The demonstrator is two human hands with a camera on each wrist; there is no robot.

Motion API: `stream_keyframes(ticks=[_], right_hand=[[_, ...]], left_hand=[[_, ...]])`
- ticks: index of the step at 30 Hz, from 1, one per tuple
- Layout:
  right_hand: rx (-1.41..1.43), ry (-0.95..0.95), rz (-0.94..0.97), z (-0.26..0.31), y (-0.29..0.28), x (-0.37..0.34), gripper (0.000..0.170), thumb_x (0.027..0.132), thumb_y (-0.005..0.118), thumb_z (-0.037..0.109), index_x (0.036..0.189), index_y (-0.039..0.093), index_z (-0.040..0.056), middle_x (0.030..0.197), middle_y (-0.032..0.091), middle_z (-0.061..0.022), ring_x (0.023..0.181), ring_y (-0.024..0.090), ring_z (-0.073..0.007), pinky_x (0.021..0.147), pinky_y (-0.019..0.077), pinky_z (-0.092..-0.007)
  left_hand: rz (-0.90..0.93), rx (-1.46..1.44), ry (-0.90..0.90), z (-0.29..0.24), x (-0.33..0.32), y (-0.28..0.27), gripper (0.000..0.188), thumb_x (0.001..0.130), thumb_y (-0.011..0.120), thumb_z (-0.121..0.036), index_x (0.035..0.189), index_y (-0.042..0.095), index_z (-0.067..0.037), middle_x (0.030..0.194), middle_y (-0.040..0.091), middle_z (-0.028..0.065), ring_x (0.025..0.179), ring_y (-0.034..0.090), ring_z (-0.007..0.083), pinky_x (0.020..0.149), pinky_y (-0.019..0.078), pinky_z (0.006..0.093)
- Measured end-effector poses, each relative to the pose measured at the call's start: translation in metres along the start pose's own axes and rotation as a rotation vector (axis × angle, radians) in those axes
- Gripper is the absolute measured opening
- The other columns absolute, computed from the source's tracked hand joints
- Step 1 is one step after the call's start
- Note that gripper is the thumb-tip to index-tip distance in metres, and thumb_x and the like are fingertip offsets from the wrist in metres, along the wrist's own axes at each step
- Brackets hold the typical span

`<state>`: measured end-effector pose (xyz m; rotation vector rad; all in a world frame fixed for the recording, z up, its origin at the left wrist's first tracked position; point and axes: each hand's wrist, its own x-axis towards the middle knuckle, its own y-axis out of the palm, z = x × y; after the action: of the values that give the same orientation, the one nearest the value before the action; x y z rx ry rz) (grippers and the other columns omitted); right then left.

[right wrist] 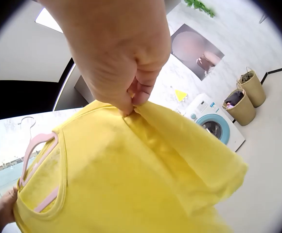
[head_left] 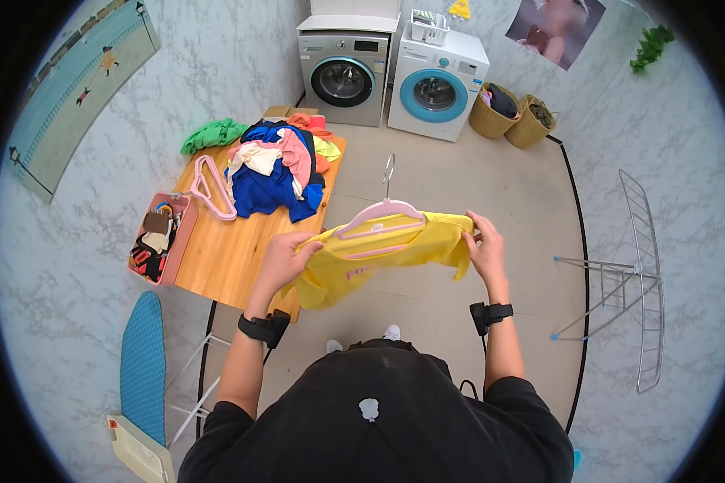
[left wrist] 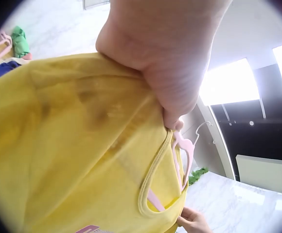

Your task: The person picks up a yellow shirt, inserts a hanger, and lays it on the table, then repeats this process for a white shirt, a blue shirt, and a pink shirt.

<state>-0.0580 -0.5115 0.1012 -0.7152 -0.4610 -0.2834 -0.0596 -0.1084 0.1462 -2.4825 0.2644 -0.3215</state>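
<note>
At twelve o'clock from the black top point(head_left: 354, 447), the yellow shirt point(head_left: 427, 251) spans nine to three between the left hand point(head_left: 282, 262), fingers pinching its neckline edge, and the right hand point(head_left: 488, 251), fingers pinching its shoulder, the pink hanger point(head_left: 379, 211) inside nearer the left.

The yellow T-shirt point(head_left: 419, 248), short-sleeved with a pinkish print on its front, is spread wide by the shoulders in mid-air, its lower part drooping in loose folds. The pink hanger point(head_left: 390, 208) sits inside it, upper frame and lower bar showing through the round neckline (its silvery metal hook stands clear above the collar).
</note>
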Motion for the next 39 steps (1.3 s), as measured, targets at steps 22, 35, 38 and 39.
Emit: stream_keyframes(ticks=[22,35,38,39], right_hand=[[-0.09,0.084,-0.4,-0.007,0.039,-0.005,0.018,0.082,0.072,0.011,0.093,0.06,0.0043,0.09,0.06,-0.0045,0.061,0.054,-0.0152,0.059,0.0466,-0.0292],[0.068,0.329,-0.331,-0.045,0.011,0.005,0.012,0.083,0.063,0.007,0.093,0.068,0.0033,0.082,0.063,-0.0039,0.063,0.056,-0.0112,0.055,0.0463,-0.0247],[-0.003,0.203,-0.326,-0.016,0.008,0.006,0.015,0.085,0.062,0.008,0.098,0.069,0.0045,0.09,0.066,-0.0056,0.07,0.06,-0.0143,0.06,0.0489,-0.0272],[0.057,0.14,-0.334,0.008,0.006,0.01,0.016,0.087,0.062,0.009,0.101,0.069,0.0054,0.094,0.066,-0.0068,0.075,0.062,-0.0169,0.065,0.0504,-0.0291]], left_hand=[[0.02,-0.178,0.004,-0.005,-0.015,-0.009,0.028,0.091,0.064,-0.025,0.097,0.068,0.002,0.071,0.065,0.0069,0.067,0.059,0.0112,0.062,0.046,0.0282],[-0.019,-0.002,0.007,-0.008,-0.03,-0.037,0.024,0.086,0.068,-0.02,0.097,0.07,0.001,0.084,0.07,0.0142,0.073,0.067,0.0222,0.066,0.0491,0.0307],[-0.041,-0.002,0.006,-0.014,-0.032,-0.042,0.023,0.085,0.069,-0.019,0.096,0.071,0.001,0.086,0.071,0.0147,0.075,0.069,0.0223,0.067,0.0502,0.0306],[-0.047,-0.004,-0.018,-0.014,-0.031,-0.043,0.022,0.084,0.07,-0.018,0.095,0.071,0.001,0.086,0.072,0.0147,0.075,0.069,0.0224,0.068,0.0507,0.0305]])
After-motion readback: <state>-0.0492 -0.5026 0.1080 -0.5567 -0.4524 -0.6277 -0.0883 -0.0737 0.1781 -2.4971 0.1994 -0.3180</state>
